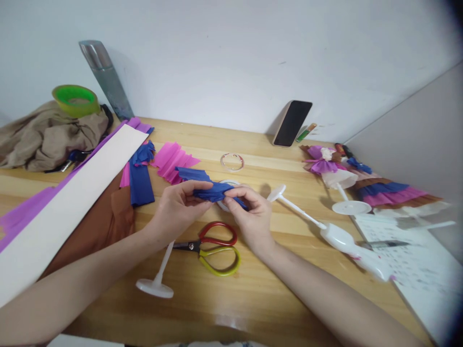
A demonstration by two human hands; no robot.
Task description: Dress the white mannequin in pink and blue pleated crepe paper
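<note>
Between both hands hangs a strip of blue crepe paper [213, 192], gathered into small folds above the table. My left hand [184, 205] pinches it between thumb and fingers on one side. On the other side, my right hand [249, 212] grips the gathered end with thumb and forefinger. A roll of white tape [222, 206] lies partly hidden behind the paper and fingers. Below the hands rest scissors [219, 248] with one red and one yellow handle loop. A white stand [155, 286] with a round base is partly covered by my left wrist.
Left are a long white strip [90, 193], brown crepe paper [94, 231], pink crepe paper [173, 161] and a green tape roll [75, 101]. A phone [292, 123] leans on the wall. Right are a white doll body [352, 248] on a stand and a paper dress [394, 190].
</note>
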